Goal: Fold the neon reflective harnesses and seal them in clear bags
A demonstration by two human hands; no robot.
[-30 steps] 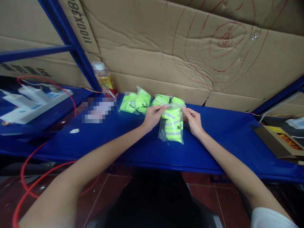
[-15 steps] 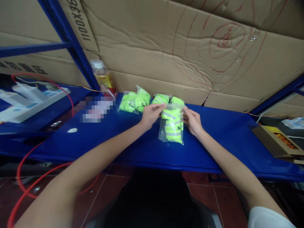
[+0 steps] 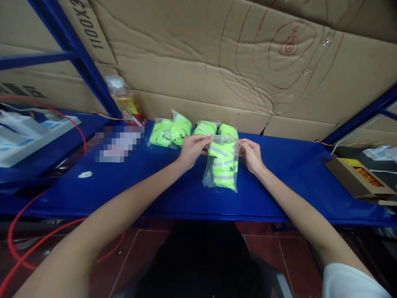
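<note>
A clear plastic bag (image 3: 223,165) with folded neon-yellow fabric and grey reflective strips inside hangs between my two hands over the blue table. My left hand (image 3: 192,150) pinches its upper left corner between thumb and fingers. At the upper right corner, my right hand (image 3: 251,154) grips the bag's edge the same way. Behind it, against the cardboard, lie more bags of the same neon fabric: a left pair, with one bag (image 3: 161,133) beside another (image 3: 180,129), then a third bag (image 3: 206,128), and one (image 3: 228,131) partly hidden by the held bag.
The blue table (image 3: 279,182) backs onto a cardboard wall (image 3: 173,49). A bottle (image 3: 125,101) stands at the back left, near a small white piece (image 3: 85,174). Power strips (image 3: 34,138) and a red cable lie left. An open cardboard box (image 3: 359,178) sits at the right end.
The camera view has shifted slightly, moving the scene a little left and up in the picture. Both hands keep the same hold on the bag's upper corners.
</note>
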